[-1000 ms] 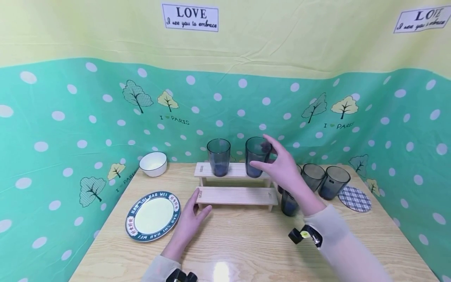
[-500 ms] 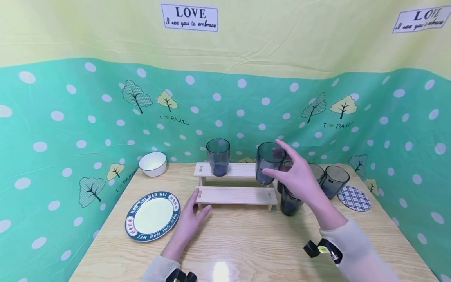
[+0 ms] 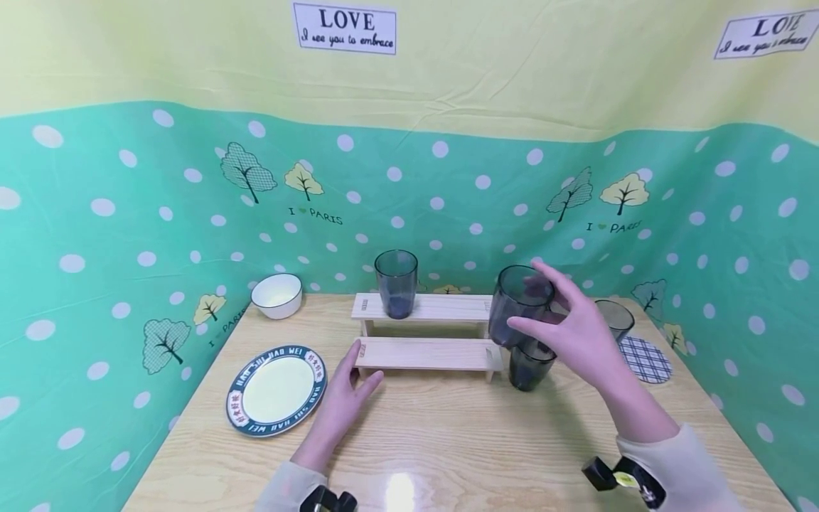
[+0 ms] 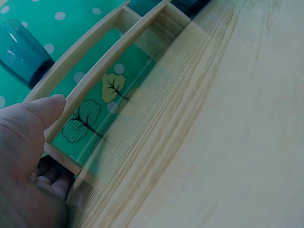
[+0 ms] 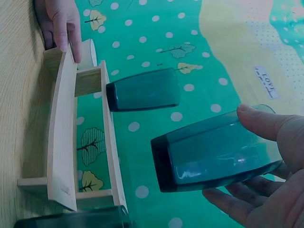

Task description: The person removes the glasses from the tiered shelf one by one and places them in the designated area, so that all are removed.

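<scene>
Head view: your right hand (image 3: 579, 331) has its fingers (image 3: 555, 283) curled round a dark tumbler (image 3: 515, 302), held upright in the air just right of the two-step wooden rack (image 3: 427, 334) and directly above another tumbler (image 3: 530, 366) standing on the desk (image 3: 448, 441). Your left hand (image 3: 342, 398) rests with fingers spread against the rack's left end. One tumbler (image 3: 396, 283) stands on the top step.

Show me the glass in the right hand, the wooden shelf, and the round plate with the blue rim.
Held glass (image 3: 512, 307), head view, on its smoky side wall.
Wooden shelf (image 3: 427, 353), head view, on the lower step's top board.
Blue-rimmed plate (image 3: 238, 400), head view, on its dark lettered rim.
</scene>
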`<state>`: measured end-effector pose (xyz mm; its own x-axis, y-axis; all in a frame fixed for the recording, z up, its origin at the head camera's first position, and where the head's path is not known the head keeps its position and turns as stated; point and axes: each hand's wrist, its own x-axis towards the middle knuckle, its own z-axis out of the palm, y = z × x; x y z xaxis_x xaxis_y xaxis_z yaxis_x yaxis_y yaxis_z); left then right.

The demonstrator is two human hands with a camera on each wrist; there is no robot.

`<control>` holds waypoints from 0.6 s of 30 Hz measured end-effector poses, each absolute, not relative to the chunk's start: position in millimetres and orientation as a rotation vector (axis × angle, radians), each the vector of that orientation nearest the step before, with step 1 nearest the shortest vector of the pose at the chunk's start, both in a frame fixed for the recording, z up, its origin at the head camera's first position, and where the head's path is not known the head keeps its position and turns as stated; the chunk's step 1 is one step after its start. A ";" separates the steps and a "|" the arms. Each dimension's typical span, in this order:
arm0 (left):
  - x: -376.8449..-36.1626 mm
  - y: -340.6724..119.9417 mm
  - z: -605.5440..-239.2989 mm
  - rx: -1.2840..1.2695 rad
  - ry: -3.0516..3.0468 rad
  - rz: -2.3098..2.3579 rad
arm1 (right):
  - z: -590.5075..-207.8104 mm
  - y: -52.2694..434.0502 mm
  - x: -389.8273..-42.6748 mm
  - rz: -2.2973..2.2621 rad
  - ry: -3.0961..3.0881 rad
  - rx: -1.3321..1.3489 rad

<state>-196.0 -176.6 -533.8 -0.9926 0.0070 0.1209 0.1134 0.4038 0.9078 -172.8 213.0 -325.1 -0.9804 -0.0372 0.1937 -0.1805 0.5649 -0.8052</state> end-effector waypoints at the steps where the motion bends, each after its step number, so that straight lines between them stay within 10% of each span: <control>1: -196.0 -176.7 -533.6 -0.110 -2.547 -1.664 | -325.1 215.5 -171.2 1.378 -2.643 0.176; 18: -197.4 -177.4 -535.2 -0.113 -2.568 -1.634 | -330.4 266.1 -150.4 1.341 -2.642 0.070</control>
